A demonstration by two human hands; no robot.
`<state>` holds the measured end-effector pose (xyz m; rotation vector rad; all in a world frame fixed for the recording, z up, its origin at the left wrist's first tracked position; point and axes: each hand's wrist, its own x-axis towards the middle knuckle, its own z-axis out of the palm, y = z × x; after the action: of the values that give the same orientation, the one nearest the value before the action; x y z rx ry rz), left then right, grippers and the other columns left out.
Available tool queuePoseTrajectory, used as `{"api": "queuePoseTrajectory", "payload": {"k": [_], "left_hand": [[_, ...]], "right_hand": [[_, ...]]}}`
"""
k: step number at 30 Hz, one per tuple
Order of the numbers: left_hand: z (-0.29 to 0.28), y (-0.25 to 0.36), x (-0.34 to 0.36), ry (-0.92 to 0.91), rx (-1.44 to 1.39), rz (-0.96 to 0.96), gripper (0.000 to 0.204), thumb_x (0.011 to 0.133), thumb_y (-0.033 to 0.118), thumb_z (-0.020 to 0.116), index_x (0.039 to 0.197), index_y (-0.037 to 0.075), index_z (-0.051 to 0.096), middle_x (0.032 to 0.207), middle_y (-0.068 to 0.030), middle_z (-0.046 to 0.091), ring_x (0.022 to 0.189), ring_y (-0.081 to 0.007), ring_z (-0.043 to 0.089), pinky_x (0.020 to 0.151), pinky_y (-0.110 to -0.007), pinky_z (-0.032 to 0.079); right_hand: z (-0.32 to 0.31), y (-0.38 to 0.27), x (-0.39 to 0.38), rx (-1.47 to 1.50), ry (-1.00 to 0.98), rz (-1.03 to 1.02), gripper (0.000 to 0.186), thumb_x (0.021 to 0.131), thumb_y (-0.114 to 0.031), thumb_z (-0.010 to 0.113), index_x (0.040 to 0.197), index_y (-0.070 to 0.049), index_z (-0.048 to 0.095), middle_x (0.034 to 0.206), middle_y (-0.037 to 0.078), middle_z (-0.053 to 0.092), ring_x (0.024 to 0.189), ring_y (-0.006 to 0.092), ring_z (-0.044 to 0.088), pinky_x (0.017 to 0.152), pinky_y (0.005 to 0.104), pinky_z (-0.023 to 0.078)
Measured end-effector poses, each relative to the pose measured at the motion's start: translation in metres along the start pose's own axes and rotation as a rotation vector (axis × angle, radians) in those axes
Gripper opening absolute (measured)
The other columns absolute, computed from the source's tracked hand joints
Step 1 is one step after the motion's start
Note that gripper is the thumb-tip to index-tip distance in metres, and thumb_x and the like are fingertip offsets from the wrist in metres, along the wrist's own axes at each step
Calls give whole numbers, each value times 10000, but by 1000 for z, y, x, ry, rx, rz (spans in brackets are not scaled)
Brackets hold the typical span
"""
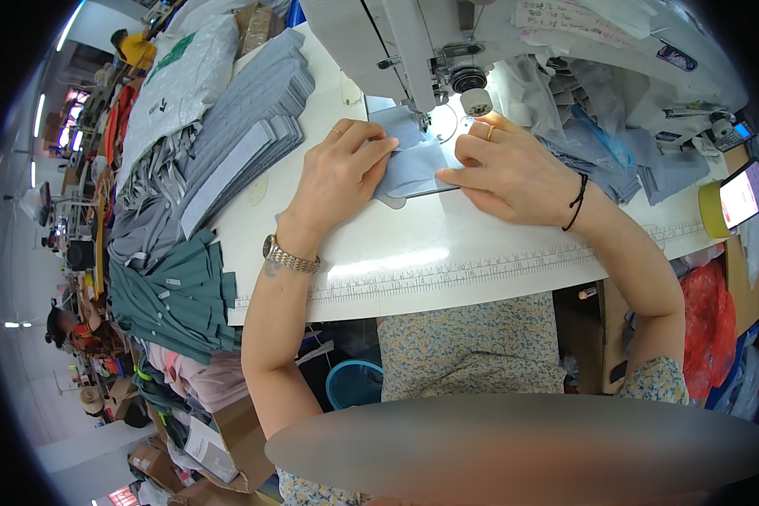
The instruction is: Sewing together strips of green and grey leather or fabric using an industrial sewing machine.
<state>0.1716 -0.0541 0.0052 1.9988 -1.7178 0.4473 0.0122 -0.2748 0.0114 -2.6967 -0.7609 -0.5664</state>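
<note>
A small light-blue fabric piece [415,169] lies under the needle area of the white sewing machine [396,51], lit by its lamp. At its left edge, my left hand [339,169] has thumb and curled forefinger pressed together on the cloth. My right hand [514,173] holds its right edge, fingers bent and the thumb stretched along the cloth. The fingertips of this hand are partly hidden near the round machine part [476,103]. A darker flat edge shows beneath the fabric.
Stacked grey-blue cut pieces [261,110] stand left on the white table [354,244], beside green garments [177,291]. More grey pieces [599,160] lie right of the machine. A phone [744,196] leans by a yellow tape roll [713,211]. A printed ruler [447,278] follows the front edge.
</note>
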Motion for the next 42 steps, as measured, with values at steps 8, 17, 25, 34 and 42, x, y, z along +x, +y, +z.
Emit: {"api": "queuePoseTrajectory", "payload": {"k": [8, 17, 25, 34, 42], "left_hand": [[1, 0, 0, -1, 7, -14, 193, 805, -1, 737, 988, 58, 754, 988, -58, 695, 906, -227, 655, 713, -332, 576], [1, -1, 0, 16, 13, -2, 188, 809, 2, 735, 986, 62, 753, 982, -53, 693, 892, -226, 656, 691, -327, 573], [2, 0, 0, 21, 17, 2, 196, 807, 0, 731, 991, 64, 750, 980, -47, 694, 885, -228, 655, 692, -331, 568], [-5, 9, 4, 186, 90, 63, 216, 737, 11, 752, 942, 76, 730, 952, -45, 697, 839, -221, 669, 658, -322, 565], [3, 20, 1, 20, -51, 70, 244, 746, -40, 730, 960, 77, 732, 956, -40, 703, 838, -229, 667, 666, -334, 566]], "right_hand": [[7, 2, -2, -44, 85, -85, 168, 815, -103, 704, 978, -74, 730, 820, 36, 532, 826, 208, 571, 1089, 428, 414], [2, 2, 0, -5, 103, -100, 75, 779, -74, 719, 839, -55, 679, 785, 40, 537, 796, 215, 584, 1061, 429, 448], [5, 2, 1, -97, 167, -63, 90, 795, -107, 708, 854, -49, 673, 882, 62, 617, 912, 226, 626, 1036, 394, 460], [6, 2, -1, -91, 101, -46, 130, 802, -100, 700, 916, -39, 694, 900, 63, 607, 932, 233, 618, 1024, 391, 458], [6, 0, -1, -107, 110, -71, 132, 798, -106, 707, 902, -26, 691, 893, 67, 618, 965, 243, 638, 1028, 393, 457]]}}
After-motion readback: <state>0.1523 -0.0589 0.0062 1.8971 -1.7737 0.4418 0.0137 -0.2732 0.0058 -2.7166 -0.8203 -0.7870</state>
